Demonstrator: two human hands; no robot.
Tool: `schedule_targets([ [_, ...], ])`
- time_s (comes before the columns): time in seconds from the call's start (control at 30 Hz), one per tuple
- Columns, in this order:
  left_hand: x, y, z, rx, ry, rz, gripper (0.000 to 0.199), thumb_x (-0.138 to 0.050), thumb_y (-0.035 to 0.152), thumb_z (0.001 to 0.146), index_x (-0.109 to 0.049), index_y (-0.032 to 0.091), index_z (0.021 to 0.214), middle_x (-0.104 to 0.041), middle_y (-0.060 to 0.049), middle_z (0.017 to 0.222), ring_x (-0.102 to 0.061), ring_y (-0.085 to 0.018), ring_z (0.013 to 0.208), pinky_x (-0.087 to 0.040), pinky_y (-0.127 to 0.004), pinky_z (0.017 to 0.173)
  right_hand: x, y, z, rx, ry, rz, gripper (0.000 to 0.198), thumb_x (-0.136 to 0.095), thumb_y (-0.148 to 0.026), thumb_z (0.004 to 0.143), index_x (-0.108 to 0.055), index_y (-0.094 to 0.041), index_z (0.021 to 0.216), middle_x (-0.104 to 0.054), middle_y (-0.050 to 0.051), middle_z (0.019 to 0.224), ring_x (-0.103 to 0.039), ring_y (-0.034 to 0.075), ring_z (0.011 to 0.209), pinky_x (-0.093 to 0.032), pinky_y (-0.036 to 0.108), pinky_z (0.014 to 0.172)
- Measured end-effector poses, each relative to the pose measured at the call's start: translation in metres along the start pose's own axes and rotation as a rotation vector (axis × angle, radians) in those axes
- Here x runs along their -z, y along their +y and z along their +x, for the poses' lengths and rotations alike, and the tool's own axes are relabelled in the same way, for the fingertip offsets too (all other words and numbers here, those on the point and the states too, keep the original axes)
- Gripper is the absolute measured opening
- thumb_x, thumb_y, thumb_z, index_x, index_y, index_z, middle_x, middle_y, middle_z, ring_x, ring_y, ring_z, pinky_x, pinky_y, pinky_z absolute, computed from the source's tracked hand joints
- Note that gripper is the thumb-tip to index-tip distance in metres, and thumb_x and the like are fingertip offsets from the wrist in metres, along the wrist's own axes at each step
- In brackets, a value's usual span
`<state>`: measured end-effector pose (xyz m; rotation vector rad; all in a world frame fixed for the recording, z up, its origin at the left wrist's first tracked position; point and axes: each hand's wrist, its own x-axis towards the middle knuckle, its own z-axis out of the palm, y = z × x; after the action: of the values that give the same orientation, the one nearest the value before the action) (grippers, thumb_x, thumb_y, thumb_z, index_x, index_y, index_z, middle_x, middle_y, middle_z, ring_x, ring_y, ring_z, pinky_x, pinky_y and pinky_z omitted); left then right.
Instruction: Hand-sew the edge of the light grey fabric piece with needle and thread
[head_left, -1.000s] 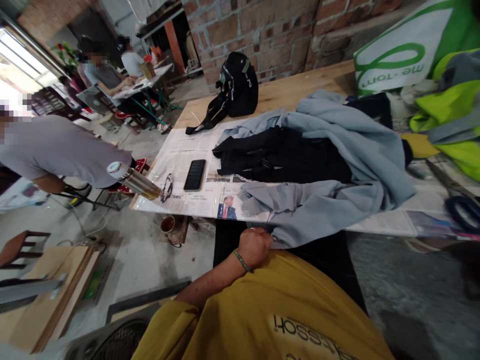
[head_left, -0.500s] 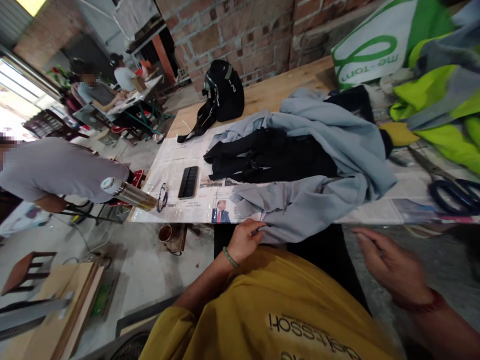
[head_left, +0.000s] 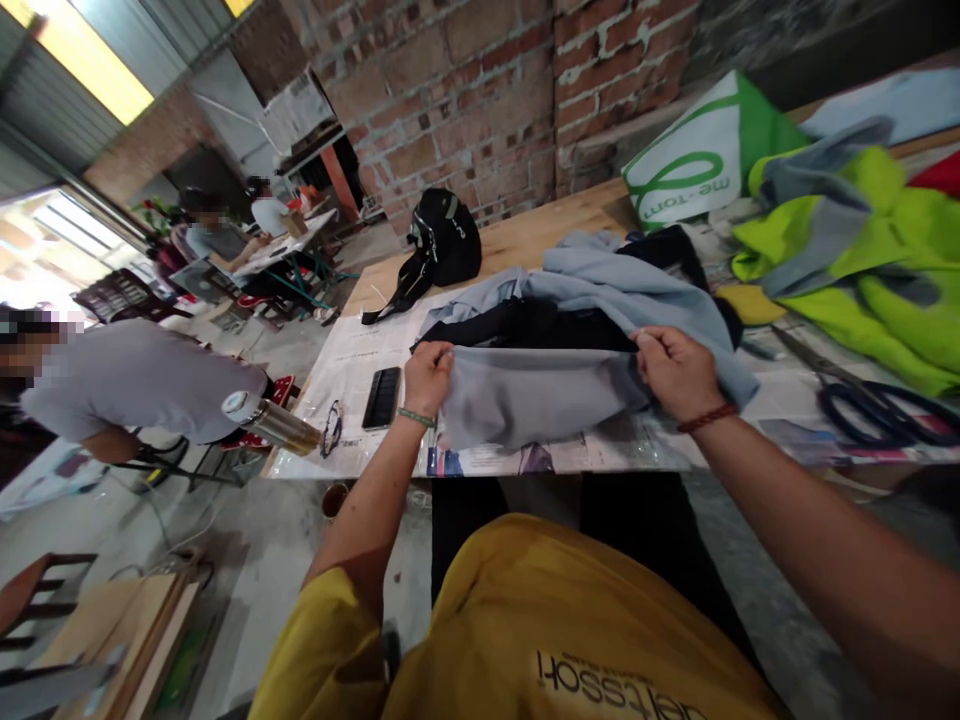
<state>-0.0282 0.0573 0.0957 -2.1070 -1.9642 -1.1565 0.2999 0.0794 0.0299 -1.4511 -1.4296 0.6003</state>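
Observation:
A grey garment (head_left: 536, 395) hangs stretched between my two hands over the front of the table. My left hand (head_left: 429, 378) pinches its upper left edge, fingers closed. At the upper right edge, my right hand (head_left: 679, 372) is closed on the same cloth. Just behind the lifted part lies black fabric (head_left: 540, 325), with more blue-grey cloth (head_left: 607, 270) bunched around it. Whether the cloth parts are all one garment I cannot tell. To the left of my left hand rests a black phone (head_left: 382, 398).
Glasses (head_left: 331, 428) and a clear bottle (head_left: 270, 422) are at the table's left end. Behind stands a black bag (head_left: 448, 240). Large scissors (head_left: 862, 395), yellow-green clothing (head_left: 877, 260) and a green-white bag (head_left: 697, 160) lie to the right. A person in grey (head_left: 142, 380) sits at left.
My right hand has come up from beside the table and taken the cloth. My left hand has moved up and left, and the grey piece is now lifted and spread.

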Motion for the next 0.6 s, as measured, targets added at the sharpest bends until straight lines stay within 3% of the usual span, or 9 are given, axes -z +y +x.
schedule_targets([
  [0.1, -0.027, -0.016, 0.000, 0.069, 0.008, 0.046, 0.026, -0.047, 0.007, 0.080, -0.066, 0.016, 0.095, -0.064, -0.008, 0.097, -0.059, -0.019, 0.096, -0.048, -0.034, 0.091, -0.012, 0.011, -0.005, -0.094, -0.022, 0.145, 0.035, -0.043, -0.041, 0.084, -0.062, -0.014, 0.095, -0.049, -0.003, 0.054, -0.042, 0.010, 0.046, -0.035, 0.023, 0.048],
  [0.2, -0.052, -0.023, -0.025, 0.037, 0.076, 0.122, 0.033, -0.052, 0.012, 0.079, -0.062, 0.015, 0.110, -0.054, -0.014, 0.123, -0.049, -0.025, 0.117, -0.042, -0.042, 0.100, -0.020, 0.025, -0.015, -0.089, -0.035, 0.126, 0.034, -0.045, -0.044, 0.082, -0.063, -0.016, 0.088, -0.050, -0.002, 0.054, -0.043, 0.011, 0.046, -0.036, 0.024, 0.048],
  [0.27, -0.065, -0.023, -0.047, -0.021, 0.038, 0.166, 0.035, -0.054, 0.015, 0.080, -0.062, 0.017, 0.114, -0.048, -0.014, 0.133, -0.045, -0.028, 0.123, -0.039, -0.046, 0.101, -0.022, 0.031, -0.019, -0.081, -0.053, 0.097, 0.034, -0.046, -0.045, 0.081, -0.064, -0.017, 0.087, -0.053, -0.001, 0.055, -0.045, 0.012, 0.048, -0.037, 0.025, 0.049],
  [0.43, -0.083, -0.022, -0.078, -0.009, -0.177, 0.158, 0.023, -0.053, 0.019, 0.084, -0.069, 0.021, 0.100, -0.060, -0.009, 0.122, -0.053, -0.025, 0.113, -0.039, -0.045, 0.099, -0.022, 0.032, -0.020, -0.045, -0.069, -0.018, 0.035, -0.044, -0.047, 0.083, -0.066, -0.019, 0.090, -0.057, 0.001, 0.058, -0.048, 0.013, 0.051, -0.037, 0.024, 0.049],
  [0.6, -0.086, -0.024, -0.076, 0.017, -0.220, 0.161, 0.021, -0.053, 0.020, 0.084, -0.070, 0.021, 0.097, -0.065, -0.008, 0.116, -0.056, -0.024, 0.109, -0.040, -0.045, 0.095, -0.022, 0.032, -0.022, -0.064, -0.073, -0.019, 0.036, -0.043, -0.048, 0.084, -0.065, -0.020, 0.093, -0.057, 0.001, 0.059, -0.049, 0.013, 0.050, -0.038, 0.024, 0.047],
])
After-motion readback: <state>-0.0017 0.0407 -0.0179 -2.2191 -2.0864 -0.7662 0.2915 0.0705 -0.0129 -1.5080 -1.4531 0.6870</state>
